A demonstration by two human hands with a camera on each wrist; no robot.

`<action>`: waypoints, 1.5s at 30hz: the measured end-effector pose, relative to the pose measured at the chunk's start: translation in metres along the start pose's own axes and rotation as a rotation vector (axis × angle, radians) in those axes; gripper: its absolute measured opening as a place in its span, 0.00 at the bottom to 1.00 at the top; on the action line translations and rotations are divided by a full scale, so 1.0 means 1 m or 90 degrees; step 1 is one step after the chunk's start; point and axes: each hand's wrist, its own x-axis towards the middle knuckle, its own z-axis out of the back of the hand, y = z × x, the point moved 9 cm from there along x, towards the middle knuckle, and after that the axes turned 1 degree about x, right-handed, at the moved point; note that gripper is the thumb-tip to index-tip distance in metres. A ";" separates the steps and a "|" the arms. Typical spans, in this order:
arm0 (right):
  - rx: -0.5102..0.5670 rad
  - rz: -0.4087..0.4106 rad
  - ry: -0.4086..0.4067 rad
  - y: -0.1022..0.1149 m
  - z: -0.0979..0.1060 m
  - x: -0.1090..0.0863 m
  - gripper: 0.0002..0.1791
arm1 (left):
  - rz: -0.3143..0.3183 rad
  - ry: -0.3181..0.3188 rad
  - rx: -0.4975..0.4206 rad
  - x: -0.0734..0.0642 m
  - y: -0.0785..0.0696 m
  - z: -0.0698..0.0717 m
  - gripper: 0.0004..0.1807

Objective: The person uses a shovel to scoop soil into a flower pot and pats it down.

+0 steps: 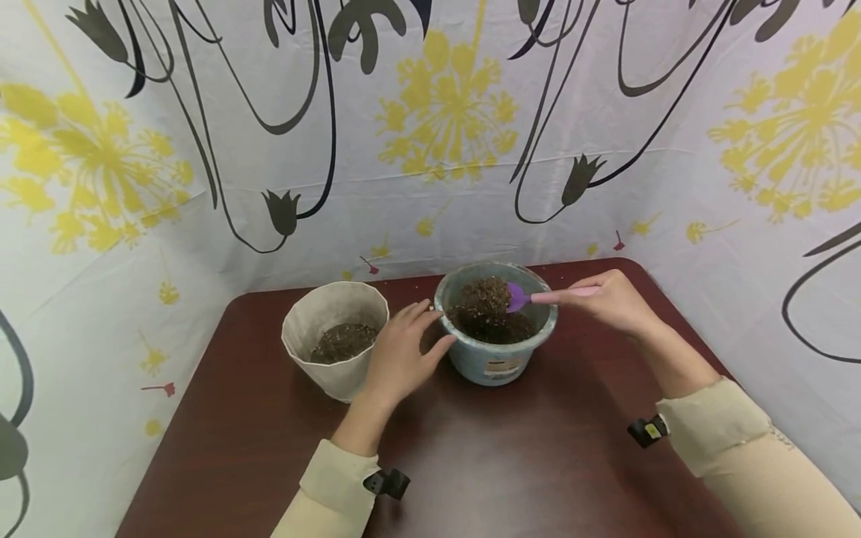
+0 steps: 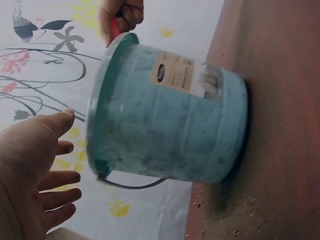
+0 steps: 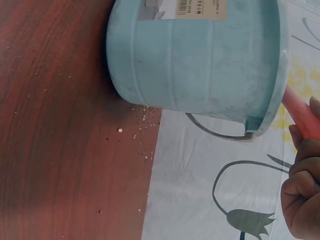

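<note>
Beige left sleeve (image 1: pixel 336 486) nearest, low in the head view. Beyond it, white pot (image 1: pixel 350 381), some soil (image 1: pixel 344 342) inside. Next, left hand (image 1: pixel 403 351), fingers loosely spread and holding nothing, just beside the rim of a blue bucket (image 1: pixel 471 362), also with soil. Scoop (image 1: pixel 551 297): purple blade, heaped with soil, at the bucket's mouth, left of the grip; pink handle runs into right hand (image 1: pixel 615 302), fingers curled closely round it.

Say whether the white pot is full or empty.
Neither: the white pot is partly filled; soil lies low inside, bare wall above it.
</note>
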 end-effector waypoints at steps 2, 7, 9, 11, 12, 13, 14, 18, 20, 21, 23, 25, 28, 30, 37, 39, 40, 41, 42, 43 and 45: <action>-0.007 0.005 -0.002 0.003 0.001 0.002 0.14 | -0.001 -0.008 0.006 0.000 0.002 0.006 0.27; -0.015 0.008 0.004 0.008 0.000 0.005 0.13 | 0.005 -0.015 0.025 -0.001 0.010 0.018 0.26; -0.018 0.005 0.006 0.010 -0.001 0.006 0.13 | 0.009 -0.015 0.040 -0.001 0.014 0.023 0.26; -0.021 0.004 0.010 0.012 -0.002 0.007 0.13 | 0.012 -0.013 0.055 -0.002 0.019 0.026 0.27; -0.023 0.003 0.010 0.013 -0.003 0.008 0.13 | 0.014 -0.010 0.064 -0.002 0.021 0.028 0.27; -0.026 0.002 0.010 0.014 -0.004 0.009 0.14 | 0.016 -0.006 0.072 -0.003 0.024 0.029 0.28; -0.024 -0.001 0.011 0.015 -0.004 0.009 0.14 | 0.017 -0.002 0.078 -0.004 0.026 0.030 0.28; -0.015 -0.002 0.013 0.021 -0.008 0.012 0.15 | 0.037 0.024 0.093 -0.009 0.034 0.036 0.31; -0.016 0.007 0.013 0.025 -0.010 0.013 0.15 | 0.048 0.038 0.093 -0.011 0.038 0.040 0.32; -0.019 0.011 0.013 0.027 -0.011 0.014 0.14 | 0.054 0.044 0.094 -0.013 0.041 0.041 0.32; -0.027 0.018 0.013 0.030 -0.013 0.016 0.14 | 0.066 0.051 0.097 -0.016 0.045 0.043 0.33; -0.034 0.028 0.011 0.033 -0.015 0.018 0.13 | 0.078 0.051 0.103 -0.018 0.048 0.046 0.33; -0.024 0.028 0.006 0.036 -0.018 0.019 0.13 | 0.102 0.043 0.118 -0.022 0.053 0.049 0.33; -0.010 0.031 0.001 0.040 -0.021 0.020 0.12 | 0.119 0.040 0.123 -0.025 0.056 0.052 0.34; 0.026 0.041 0.001 0.053 -0.033 0.024 0.11 | 0.149 0.039 0.130 -0.034 0.068 0.059 0.35; 0.031 0.036 0.002 0.056 -0.037 0.025 0.11 | 0.149 0.036 0.135 -0.036 0.071 0.062 0.35; 0.032 0.037 0.003 0.058 -0.039 0.026 0.11 | 0.150 0.035 0.137 -0.038 0.073 0.063 0.35; 0.035 0.039 0.005 0.060 -0.041 0.027 0.11 | 0.151 0.033 0.138 -0.039 0.075 0.064 0.35; 0.040 0.041 0.006 0.061 -0.043 0.027 0.11 | 0.154 0.031 0.140 -0.040 0.077 0.065 0.35; 0.044 0.042 0.008 0.063 -0.045 0.028 0.11 | 0.157 0.029 0.142 -0.042 0.079 0.066 0.36; 0.053 0.047 0.012 0.066 -0.049 0.031 0.10 | 0.164 0.027 0.146 -0.045 0.082 0.068 0.36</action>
